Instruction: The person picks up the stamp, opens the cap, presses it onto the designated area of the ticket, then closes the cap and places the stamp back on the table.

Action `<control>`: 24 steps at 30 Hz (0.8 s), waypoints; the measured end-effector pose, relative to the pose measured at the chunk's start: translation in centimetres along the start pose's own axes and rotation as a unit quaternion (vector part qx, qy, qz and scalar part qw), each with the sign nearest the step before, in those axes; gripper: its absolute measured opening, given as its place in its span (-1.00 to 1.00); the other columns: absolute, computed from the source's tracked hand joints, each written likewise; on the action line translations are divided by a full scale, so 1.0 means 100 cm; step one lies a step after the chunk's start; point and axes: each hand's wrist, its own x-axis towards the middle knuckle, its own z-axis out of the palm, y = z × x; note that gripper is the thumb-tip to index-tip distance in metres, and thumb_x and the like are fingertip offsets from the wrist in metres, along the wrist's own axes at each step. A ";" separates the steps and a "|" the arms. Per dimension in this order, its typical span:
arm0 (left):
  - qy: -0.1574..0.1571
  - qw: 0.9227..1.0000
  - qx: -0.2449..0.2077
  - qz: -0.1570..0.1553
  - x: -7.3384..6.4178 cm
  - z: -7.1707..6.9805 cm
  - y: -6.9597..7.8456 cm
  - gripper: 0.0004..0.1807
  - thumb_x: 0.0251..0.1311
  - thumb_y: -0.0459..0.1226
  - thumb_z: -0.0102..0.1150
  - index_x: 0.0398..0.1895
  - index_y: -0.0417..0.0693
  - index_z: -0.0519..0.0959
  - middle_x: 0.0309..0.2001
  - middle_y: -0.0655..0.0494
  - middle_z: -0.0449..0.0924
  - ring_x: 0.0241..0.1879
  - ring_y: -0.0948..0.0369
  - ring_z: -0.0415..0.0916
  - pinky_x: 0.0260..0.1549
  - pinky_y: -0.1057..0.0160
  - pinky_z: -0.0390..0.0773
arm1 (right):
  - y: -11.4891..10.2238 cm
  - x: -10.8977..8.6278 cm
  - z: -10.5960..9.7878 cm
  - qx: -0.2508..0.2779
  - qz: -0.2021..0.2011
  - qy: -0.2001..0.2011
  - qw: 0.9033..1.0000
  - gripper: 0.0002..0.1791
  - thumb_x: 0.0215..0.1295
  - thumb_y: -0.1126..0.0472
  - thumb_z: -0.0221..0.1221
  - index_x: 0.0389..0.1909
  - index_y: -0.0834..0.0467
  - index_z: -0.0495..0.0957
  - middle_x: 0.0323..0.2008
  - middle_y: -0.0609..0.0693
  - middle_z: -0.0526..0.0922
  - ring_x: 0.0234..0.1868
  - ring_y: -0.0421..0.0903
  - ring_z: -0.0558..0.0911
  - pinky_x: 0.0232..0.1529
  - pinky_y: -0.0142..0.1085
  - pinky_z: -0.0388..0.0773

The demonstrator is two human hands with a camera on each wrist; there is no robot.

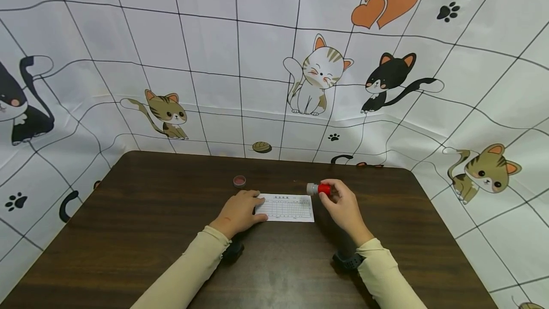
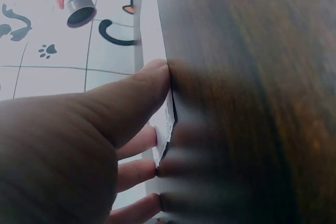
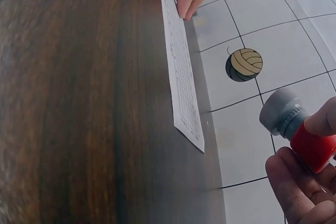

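Observation:
A white printed form (image 1: 286, 208) with a ruled table lies on the dark wooden table. My left hand (image 1: 240, 211) rests on its left end, thumb along the near edge and fingers spread toward the far edge. In the left wrist view, the thumb (image 2: 142, 87) presses at the paper's edge. Just above the form's right end, my right hand (image 1: 343, 206) pinches the red handle of a stamp (image 1: 319, 189). Its round grey head points left, held in the air; the right wrist view shows thumb and fingers around the stamp (image 3: 294, 121).
A small round container (image 1: 239, 181) with a reddish inside sits behind the left hand. The brown tabletop (image 1: 171, 190) ends at a white cloth backdrop (image 1: 214, 85) printed with cats and grid lines. Each wrist wears a dark band.

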 end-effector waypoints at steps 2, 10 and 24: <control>0.002 1.000 0.001 0.002 0.000 0.001 0.000 -0.40 0.27 0.06 0.39 0.26 -0.09 0.66 0.31 -0.13 0.55 0.29 -0.13 0.48 0.20 -0.14 0.53 | 0.000 0.000 0.000 -0.003 -0.007 0.001 1.000 -0.64 0.31 0.44 0.32 0.11 0.24 0.63 -0.03 0.14 0.66 -0.11 0.00 0.64 -0.08 -0.25 0.72; 0.019 1.000 0.008 0.005 0.001 0.005 -0.004 -0.38 0.20 0.12 0.42 0.22 -0.02 0.69 0.29 -0.08 0.58 0.28 -0.10 0.49 0.19 -0.14 0.54 | -0.003 -0.003 0.000 -0.008 -0.031 0.013 0.999 -0.48 0.34 0.41 0.31 0.31 0.15 0.60 -0.06 0.09 0.66 -0.10 -0.06 0.64 0.00 -0.22 0.70; 0.015 1.000 -0.025 0.002 0.002 0.005 -0.006 -0.38 0.18 0.07 0.46 0.21 -0.10 0.69 0.31 -0.11 0.56 0.38 -0.08 0.43 0.27 -0.12 0.49 | -0.011 0.001 0.004 0.021 0.006 0.023 1.000 -0.59 0.30 0.41 0.37 0.16 0.25 0.60 -0.09 0.17 0.70 -0.17 0.02 0.71 -0.11 -0.48 0.65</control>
